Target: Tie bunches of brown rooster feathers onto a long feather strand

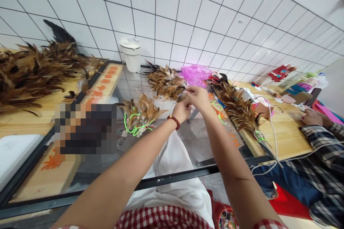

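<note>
My left hand (pixel 181 110), with a red bead bracelet at the wrist, and my right hand (pixel 198 97) meet over the glass tabletop. Both have their fingers pinched together, almost touching each other. Whatever is between the fingertips is too small to make out. Just beyond them lies a pile of brown feathers (pixel 164 81), its near edge against my fingertips in this view. Nearer my left forearm are feather bundles (pixel 142 111) with bright green string (pixel 135 128) around their pale quill ends.
A white lidded bin (pixel 130 53) and a pink plastic bag (pixel 196 74) stand along the tiled wall. More feathers (pixel 29 75) cover the left table; a long feather row (pixel 236 103) lies right. A co-worker's hand (pixel 313 117) rests at the far right table. A black frame edge (pixel 177 178) runs before me.
</note>
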`<state>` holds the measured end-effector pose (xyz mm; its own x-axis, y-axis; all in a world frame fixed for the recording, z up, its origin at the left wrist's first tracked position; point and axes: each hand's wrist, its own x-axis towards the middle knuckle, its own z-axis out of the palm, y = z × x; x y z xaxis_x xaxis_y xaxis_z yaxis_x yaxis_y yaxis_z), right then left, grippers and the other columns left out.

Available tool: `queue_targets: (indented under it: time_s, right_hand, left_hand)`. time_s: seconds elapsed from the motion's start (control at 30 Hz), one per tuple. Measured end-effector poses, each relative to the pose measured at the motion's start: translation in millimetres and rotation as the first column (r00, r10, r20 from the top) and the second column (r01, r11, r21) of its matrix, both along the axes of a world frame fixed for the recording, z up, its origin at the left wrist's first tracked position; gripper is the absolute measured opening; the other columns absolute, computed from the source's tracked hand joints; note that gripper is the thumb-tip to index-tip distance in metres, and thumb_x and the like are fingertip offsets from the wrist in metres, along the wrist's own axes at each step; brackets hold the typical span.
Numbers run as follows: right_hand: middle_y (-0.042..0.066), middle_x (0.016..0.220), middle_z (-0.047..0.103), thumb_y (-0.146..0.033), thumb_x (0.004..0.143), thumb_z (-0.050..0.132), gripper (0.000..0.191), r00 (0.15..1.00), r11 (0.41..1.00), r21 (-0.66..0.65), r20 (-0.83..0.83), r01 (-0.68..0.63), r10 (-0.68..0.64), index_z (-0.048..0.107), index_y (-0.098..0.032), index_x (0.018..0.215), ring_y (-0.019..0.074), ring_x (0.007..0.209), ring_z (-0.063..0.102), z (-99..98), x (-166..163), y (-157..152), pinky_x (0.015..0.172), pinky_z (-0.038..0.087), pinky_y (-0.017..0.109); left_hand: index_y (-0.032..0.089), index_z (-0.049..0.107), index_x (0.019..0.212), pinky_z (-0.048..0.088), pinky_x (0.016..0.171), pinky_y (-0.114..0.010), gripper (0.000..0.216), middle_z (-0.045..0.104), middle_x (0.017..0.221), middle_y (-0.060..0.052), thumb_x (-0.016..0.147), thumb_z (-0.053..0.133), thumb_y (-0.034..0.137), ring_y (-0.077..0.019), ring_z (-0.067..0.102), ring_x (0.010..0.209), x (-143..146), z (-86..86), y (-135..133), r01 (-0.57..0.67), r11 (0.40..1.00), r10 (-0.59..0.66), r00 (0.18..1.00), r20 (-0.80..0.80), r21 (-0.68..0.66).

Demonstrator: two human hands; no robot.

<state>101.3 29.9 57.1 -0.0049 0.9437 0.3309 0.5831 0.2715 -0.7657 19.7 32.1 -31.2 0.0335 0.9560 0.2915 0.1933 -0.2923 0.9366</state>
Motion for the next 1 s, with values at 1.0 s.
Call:
queue_targets:
  time_s: [1.0]
  right_hand:
    - [-0.006, 0.051, 0.052, -0.045, 0.05, 0.082, 0.038, 0.736, 0.948, -0.175, -0.671, -0.267, 0.083, 0.059, -0.018, 0.061, 0.0053, 0.047, 0.04, -74.2, 25.8, 34.1, 0.047, 0.029, 0.022]
  left_hand:
    - [0.01, 0.066, 0.082, 0.044, 0.044, -0.018, 0.008, 0.064, 0.067, -0.001, 0.078, 0.06, 0.008, -0.0061, 0.056, 0.048, -19.5, 26.3, 0.8, 0.157, 0.929, 0.015, 0.889, 0.457, -0.336]
